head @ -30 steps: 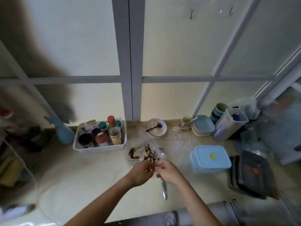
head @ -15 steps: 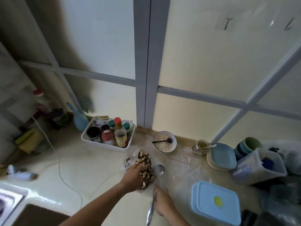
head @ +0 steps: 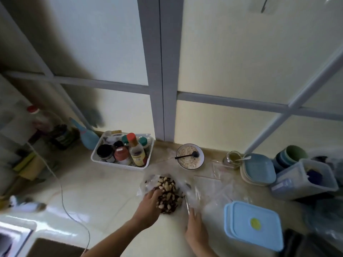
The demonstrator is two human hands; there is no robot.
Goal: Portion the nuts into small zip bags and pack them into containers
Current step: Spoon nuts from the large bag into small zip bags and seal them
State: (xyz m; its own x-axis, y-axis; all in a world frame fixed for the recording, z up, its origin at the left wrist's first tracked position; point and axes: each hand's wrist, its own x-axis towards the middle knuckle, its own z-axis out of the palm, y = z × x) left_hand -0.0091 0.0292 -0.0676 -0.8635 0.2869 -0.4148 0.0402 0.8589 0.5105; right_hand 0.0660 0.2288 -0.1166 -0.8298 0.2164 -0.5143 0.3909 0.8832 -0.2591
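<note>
On the pale, glossy counter [head: 104, 184] we see, far left, a thin white cord [head: 61, 190] curving toward the near edge. Next comes a white plastic basket [head: 118, 165], rectangular and perforated, packed with upright bottles and jars. Near the middle lies a clear, crinkled bag of nuts [head: 168, 191], pale and dark brown pieces heaped together. Our left hand [head: 148, 206] rests on the bag's left side, fingers curled into the nuts; we cannot tell whether they grip any. Behind the bag stands a round bowl [head: 190, 156] of oats with a black spoon in it. Our right hand [head: 194, 230] pinches the handle of a metal spoon [head: 187, 203], blurred, just right of the bag. Flat clear zip bags [head: 215, 184] lie beside it. Further right sit stacked blue rectangular containers [head: 253, 225] with rounded corners, then a pile of blue plates [head: 259, 169].
</note>
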